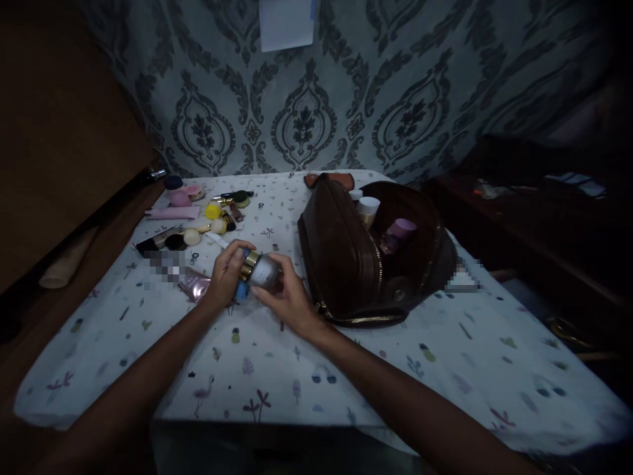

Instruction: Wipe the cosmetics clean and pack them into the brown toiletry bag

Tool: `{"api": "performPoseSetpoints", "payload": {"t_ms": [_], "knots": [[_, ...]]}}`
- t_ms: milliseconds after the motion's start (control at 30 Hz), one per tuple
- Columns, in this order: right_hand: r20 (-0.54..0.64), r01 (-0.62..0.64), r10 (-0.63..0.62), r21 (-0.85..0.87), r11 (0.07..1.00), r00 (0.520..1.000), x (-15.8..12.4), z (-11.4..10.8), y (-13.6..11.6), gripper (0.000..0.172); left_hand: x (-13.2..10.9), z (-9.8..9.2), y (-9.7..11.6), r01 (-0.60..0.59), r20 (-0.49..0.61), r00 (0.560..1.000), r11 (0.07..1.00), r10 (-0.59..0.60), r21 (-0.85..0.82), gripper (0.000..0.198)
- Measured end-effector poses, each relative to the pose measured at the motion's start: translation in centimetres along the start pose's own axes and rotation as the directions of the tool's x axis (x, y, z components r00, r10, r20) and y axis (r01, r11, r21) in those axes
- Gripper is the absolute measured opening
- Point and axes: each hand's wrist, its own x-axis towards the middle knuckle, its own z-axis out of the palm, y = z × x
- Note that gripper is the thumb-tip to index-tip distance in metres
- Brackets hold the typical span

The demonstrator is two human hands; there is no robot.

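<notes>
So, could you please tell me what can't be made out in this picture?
All in the head view:
Silver-and-gold rounded container: partly covered by the left hand and right hand; any lettering is unreadable.
Open dark-brown leathery bag: its inside bottom, lost in shadow.
Shiny pink tube: whatever lies left of it, obscured by pixelation.
White rectangular sheet: its top, cut off by the upper edge.

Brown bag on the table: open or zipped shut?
The brown bag is open: its mouth gapes, gold zipper teeth exposed, and a white-capped container and purple-capped container show inside.
</notes>
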Motion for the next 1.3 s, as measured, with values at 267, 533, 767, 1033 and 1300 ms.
{"api": "performPoseSetpoints", "payload": {"t_ms": [267, 533, 767, 1033, 1300], "knots": [[0.027, 0.288, -0.294, -0.305, 0.908, 0.955, -0.4, -0.7, -0.4, 0.053, 0.0, 0.4, 0.3, 0.044, 0.016, 0.999, 0.997, -0.043, -0.065, 0.045], [0.070, -0.065, 0.068, -0.051, 0.997, 0.995, 0.0, -0.4, -1.0, 0.063, 0.3, 0.2, 0.5, 0.117, -0.029, 0.992, 0.987, -0.121, -0.115, 0.051], [0.163, -0.246, 0.204, 0.311, 0.918, 0.965, 0.8, -0.6, -0.8, 0.058, -0.1, 1.0, 1.2, 0.209, -0.129, 0.962, 0.955, -0.239, -0.211, 0.057], [0.199, -0.340, 0.278, 0.626, 0.702, 0.940, 0.4, 0.3, -0.5, 0.052, -0.2, 1.2, 0.4, 0.260, -0.105, 0.942, 0.890, -0.319, -0.374, 0.058], [0.222, -0.365, 0.291, 0.615, 0.698, 0.931, 0.2, 0.2, -0.9, 0.061, 0.1, 1.2, 0.3, 0.377, 0.038, 0.912, 0.795, -0.409, -0.475, 0.053]]}}
